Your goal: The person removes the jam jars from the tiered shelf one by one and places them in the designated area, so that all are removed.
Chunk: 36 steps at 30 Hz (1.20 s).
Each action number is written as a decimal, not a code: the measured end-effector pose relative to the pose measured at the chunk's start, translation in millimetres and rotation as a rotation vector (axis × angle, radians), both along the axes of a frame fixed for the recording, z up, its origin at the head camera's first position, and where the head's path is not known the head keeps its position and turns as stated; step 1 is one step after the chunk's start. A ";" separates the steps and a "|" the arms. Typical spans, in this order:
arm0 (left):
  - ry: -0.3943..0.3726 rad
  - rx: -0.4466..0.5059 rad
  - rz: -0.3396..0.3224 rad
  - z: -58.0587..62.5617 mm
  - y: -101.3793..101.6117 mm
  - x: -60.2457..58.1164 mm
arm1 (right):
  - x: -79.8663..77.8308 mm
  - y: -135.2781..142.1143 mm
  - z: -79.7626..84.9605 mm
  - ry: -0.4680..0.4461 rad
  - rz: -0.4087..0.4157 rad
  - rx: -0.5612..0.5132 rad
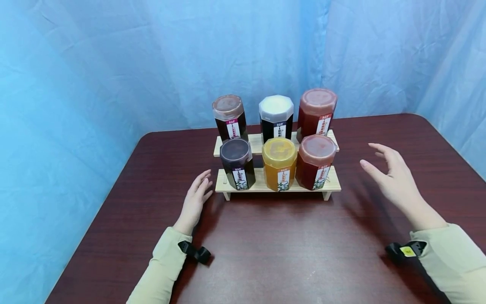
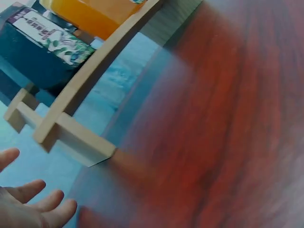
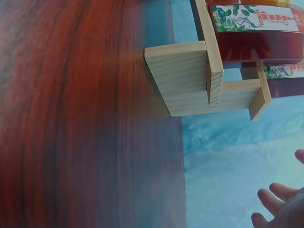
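Observation:
A two-tier wooden rack [image 1: 258, 185] stands on the table with jars on both steps. On its front step are a dark purple jar [image 1: 237, 164], a yellow jar [image 1: 279, 164] and a red jar [image 1: 316, 162]. Behind them stand a dark brown jar [image 1: 230, 118], a black jar with a white lid [image 1: 276, 116] and another red jar [image 1: 316, 113]. My left hand [image 1: 194, 203] is just left of the rack's front corner, fingers spread and holding nothing. Off to the rack's right, my right hand [image 1: 395, 181] hovers with thumb and fingers apart, also holding nothing.
The dark red wooden table [image 1: 281, 253] has a rounded far edge. Light blue curtains [image 1: 190, 63] hang behind it and along both sides. Black wrist cameras [image 1: 194, 252] are strapped over the light sleeves.

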<state>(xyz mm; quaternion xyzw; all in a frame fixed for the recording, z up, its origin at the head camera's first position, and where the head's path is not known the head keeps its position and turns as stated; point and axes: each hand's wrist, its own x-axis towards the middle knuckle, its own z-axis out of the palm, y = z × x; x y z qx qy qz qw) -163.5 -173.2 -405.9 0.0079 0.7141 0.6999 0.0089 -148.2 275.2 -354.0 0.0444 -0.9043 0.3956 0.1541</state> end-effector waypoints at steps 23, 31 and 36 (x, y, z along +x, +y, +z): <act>0.026 0.040 -0.036 -20.0 14.2 -2.3 | -14.6 -27.1 10.2 0.028 0.057 -0.099; 0.057 0.003 -0.056 -23.5 14.3 -2.7 | -28.1 -39.4 25.7 0.062 0.079 -0.161; 0.055 -0.003 -0.049 -25.2 14.3 -2.3 | -35.4 -44.7 32.4 0.065 0.090 -0.195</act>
